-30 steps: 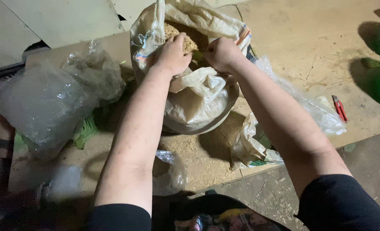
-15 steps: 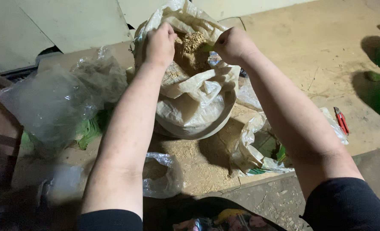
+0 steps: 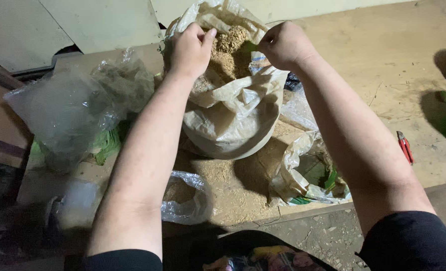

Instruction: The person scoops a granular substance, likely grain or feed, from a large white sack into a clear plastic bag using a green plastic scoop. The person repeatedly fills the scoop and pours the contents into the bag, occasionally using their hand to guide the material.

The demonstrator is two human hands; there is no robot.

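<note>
A tall cream plastic sack point(image 3: 233, 118) stands on a wooden board, full of tan sawdust-like grain point(image 3: 228, 47). My left hand point(image 3: 190, 47) grips the sack's rim on the left side. My right hand point(image 3: 283, 45) is closed on the rim at the right side. Both hold the mouth of the sack apart, and the grain shows between them. The lower part of the sack is wrinkled and rolled down.
A large clear plastic bag point(image 3: 77, 108) lies at the left over green leaves. A smaller clear bag point(image 3: 185, 198) and a crumpled bag with green inside point(image 3: 308, 178) lie in front. Red-handled cutters point(image 3: 404, 146) rest on the board at right. Spilled sawdust point(image 3: 233, 185) covers the board.
Both hands have shifted up and apart along the sack's rim, pulling the mouth wider, so more grain is exposed. The view has tilted slightly.
</note>
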